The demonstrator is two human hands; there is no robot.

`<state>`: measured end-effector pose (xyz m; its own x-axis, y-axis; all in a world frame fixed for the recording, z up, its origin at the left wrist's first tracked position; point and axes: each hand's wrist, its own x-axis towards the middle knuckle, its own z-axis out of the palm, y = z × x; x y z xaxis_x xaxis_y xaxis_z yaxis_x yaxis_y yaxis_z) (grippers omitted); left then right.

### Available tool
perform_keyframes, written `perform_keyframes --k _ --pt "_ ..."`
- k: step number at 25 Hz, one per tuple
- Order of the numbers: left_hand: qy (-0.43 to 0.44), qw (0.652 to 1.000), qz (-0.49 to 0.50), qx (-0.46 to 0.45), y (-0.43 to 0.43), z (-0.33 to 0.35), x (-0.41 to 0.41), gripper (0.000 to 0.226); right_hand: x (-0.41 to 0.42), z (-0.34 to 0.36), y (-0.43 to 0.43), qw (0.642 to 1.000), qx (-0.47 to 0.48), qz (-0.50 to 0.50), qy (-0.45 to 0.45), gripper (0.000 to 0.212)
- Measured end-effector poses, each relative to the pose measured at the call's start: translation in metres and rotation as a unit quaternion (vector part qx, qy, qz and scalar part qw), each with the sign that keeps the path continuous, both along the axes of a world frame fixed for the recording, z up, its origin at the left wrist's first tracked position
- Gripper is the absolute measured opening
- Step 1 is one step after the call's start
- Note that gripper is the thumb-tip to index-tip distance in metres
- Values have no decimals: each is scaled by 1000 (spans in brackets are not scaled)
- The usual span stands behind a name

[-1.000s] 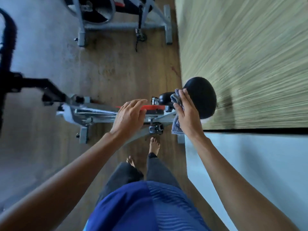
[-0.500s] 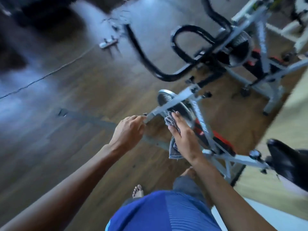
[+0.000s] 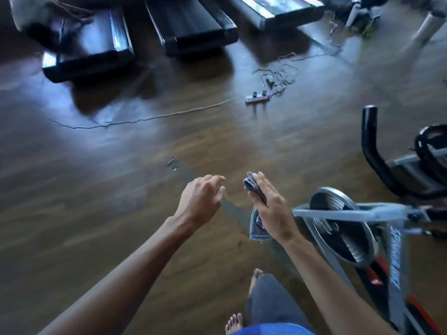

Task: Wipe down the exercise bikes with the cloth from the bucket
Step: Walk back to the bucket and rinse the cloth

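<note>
A grey exercise bike with a metal flywheel stands at the lower right, its black handlebar rising at the right edge. My right hand is closed on a grey-blue cloth, held in the air just left of the bike's frame and apart from it. My left hand hovers beside it over the floor, fingers spread, holding nothing. No bucket is in view.
Three black treadmills lie along the far side. A power strip with tangled cables and a long cord lie on the wooden floor. My bare feet are at the bottom.
The view swung left, away from the bike. My left hand let go of the frame and opened. My right hand with the cloth came off the flywheel area.
</note>
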<state>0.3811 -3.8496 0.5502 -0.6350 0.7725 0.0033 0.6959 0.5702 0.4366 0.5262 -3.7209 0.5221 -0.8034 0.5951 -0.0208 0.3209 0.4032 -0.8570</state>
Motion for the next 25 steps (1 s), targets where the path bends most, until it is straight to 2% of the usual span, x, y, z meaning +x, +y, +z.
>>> perform_keyframes --k 5,16,25 --pt "-3 1000 -1 10 58 4 -91 29 -90 -2 55 1000 2 -22 11 51" --pt "-19 998 -55 -5 255 24 -307 30 -294 15 242 992 17 -122 19 47" --pt "-14 985 -171 15 424 32 -451 29 -419 31 373 976 50 -210 14 45"
